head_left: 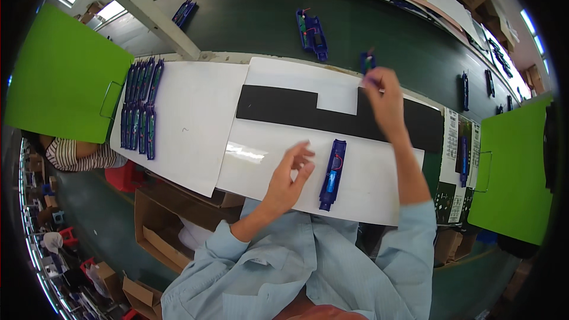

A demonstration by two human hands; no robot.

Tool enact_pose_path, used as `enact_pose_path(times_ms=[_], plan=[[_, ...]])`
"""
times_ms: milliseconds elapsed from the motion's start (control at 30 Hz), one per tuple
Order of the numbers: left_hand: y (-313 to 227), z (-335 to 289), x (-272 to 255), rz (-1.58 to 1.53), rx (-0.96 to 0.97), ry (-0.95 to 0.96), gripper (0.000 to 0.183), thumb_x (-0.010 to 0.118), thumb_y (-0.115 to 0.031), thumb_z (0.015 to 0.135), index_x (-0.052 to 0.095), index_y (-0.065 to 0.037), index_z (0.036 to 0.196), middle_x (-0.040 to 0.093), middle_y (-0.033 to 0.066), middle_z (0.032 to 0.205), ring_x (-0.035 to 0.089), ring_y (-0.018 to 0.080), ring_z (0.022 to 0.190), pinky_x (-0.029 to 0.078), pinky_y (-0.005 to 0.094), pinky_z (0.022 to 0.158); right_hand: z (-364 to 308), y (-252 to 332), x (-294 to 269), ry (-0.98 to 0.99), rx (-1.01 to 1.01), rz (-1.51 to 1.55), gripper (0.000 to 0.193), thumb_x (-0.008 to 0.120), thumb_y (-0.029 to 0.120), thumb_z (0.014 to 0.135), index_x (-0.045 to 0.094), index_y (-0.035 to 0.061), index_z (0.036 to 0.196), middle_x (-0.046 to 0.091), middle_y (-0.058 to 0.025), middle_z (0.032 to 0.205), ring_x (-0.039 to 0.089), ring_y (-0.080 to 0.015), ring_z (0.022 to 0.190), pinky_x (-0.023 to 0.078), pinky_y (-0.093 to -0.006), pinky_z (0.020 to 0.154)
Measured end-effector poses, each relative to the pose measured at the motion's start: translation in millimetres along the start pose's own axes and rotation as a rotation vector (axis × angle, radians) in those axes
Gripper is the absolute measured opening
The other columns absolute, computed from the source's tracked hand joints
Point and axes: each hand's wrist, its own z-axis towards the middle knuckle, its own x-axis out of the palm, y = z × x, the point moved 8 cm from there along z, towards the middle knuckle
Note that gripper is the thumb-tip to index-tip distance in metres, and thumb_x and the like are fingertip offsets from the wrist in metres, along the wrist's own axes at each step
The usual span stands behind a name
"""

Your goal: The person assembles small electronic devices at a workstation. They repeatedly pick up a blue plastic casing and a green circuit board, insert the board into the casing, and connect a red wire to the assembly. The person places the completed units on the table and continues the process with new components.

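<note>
A long dark blue plastic housing (333,175) lies lengthwise on the white work board in front of me, with red wire and a bright blue part inside it. To its left hovers my left hand (289,179), empty, its fingers loosely curled and apart. My right hand (385,99) reaches over the black strip to the edge of the green conveyor. Its fingertips are closed on the near end of a dark blue housing piece (368,61) with a bit of green board; motion blurs this piece.
Housings rest on the conveyor (249,24), one of them (312,34) straight ahead. Filled housings (140,106) stand in rows at the left. A notched black strip (278,104) crosses the board. Green panels (65,71) flank both sides; a striped sleeve (62,154) shows behind the left one.
</note>
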Motion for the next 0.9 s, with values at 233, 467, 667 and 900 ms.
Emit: enact_pose_path(times_ms=[233, 467, 667, 900], plan=[[24, 27, 2, -0.196, -0.111, -0.058, 0.059, 0.067, -0.019, 0.109, 0.044, -0.004, 0.161, 0.061, 0.0128, 0.124, 0.060, 0.0170, 0.094, 0.052, 0.0327, 0.084, -183, 141, 59, 0.586, -0.159, 0.056, 0.031, 0.084, 0.014, 0.089, 0.070, 0.0051, 0.115, 0.066, -0.0127, 0.119, 0.068, -0.0331, 0.107, 0.060, -0.0439, 0.082], [7, 16, 24, 0.279, 0.087, -0.249, 0.051, 0.066, -0.015, 0.107, 0.052, -0.003, 0.155, 0.058, 0.0125, 0.124, 0.056, 0.0237, 0.111, 0.043, 0.0384, 0.103, -35, 13, 66, 0.300, 0.051, -0.106, 0.028, 0.074, 0.015, 0.099, 0.073, 0.0026, 0.124, 0.069, -0.0197, 0.113, 0.072, -0.0375, 0.097, 0.058, -0.0444, 0.086], [5, 87, -1, 0.918, 0.383, -0.194, 0.056, 0.078, -0.026, 0.096, 0.063, -0.015, 0.149, 0.053, 0.0087, 0.157, 0.045, 0.0300, 0.148, 0.028, 0.0526, 0.119, -5, -32, 120, 0.597, -0.004, -0.374, 0.027, 0.083, 0.024, 0.090, 0.078, 0.0019, 0.105, 0.073, -0.0189, 0.100, 0.072, -0.0377, 0.100, 0.057, -0.0451, 0.089], [18, 103, -4, 0.906, 0.374, -0.183, 0.061, 0.083, -0.036, 0.090, 0.067, -0.022, 0.147, 0.054, 0.0066, 0.158, 0.045, 0.0285, 0.148, 0.027, 0.0513, 0.120, 5, -86, 126, 0.678, 0.358, -0.136, 0.036, 0.090, 0.024, 0.082, 0.078, -0.0024, 0.104, 0.077, -0.0158, 0.094, 0.074, -0.0270, 0.091, 0.057, -0.0373, 0.083]])
